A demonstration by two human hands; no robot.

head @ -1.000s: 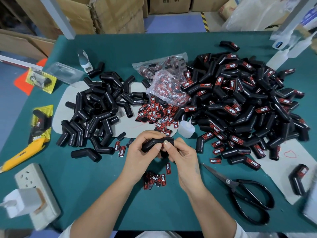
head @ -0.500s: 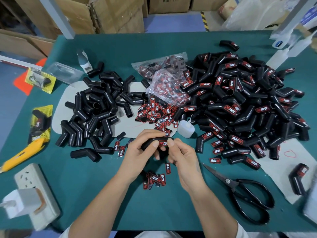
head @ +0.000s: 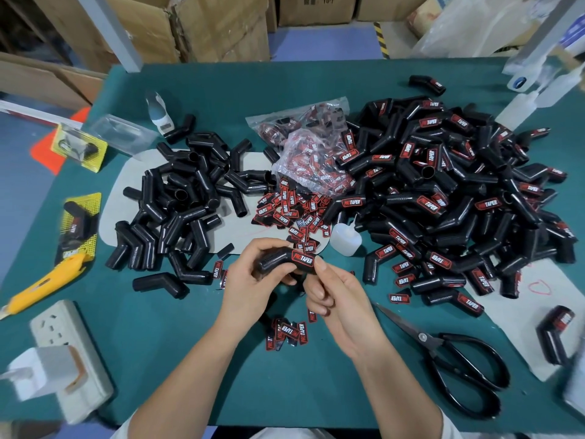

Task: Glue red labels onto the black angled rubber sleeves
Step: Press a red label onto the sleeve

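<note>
The left hand grips a black sleeve above the green table. A red label sits on the sleeve's right end. The right hand touches that end with its thumb; its other fingers are curled. Plain sleeves lie left, labelled sleeves right, loose labels between. The scissors lie right of the hands.

Your left hand grips a black rubber sleeve, matt with a ribbed bend, bearing a glossy red label. At twelve o'clock, crinkled clear plastic bags shine. The table wears smooth matt green cloth. At four o'clock, your scissors pair dull grey metal blades with glossy black handles.
</note>
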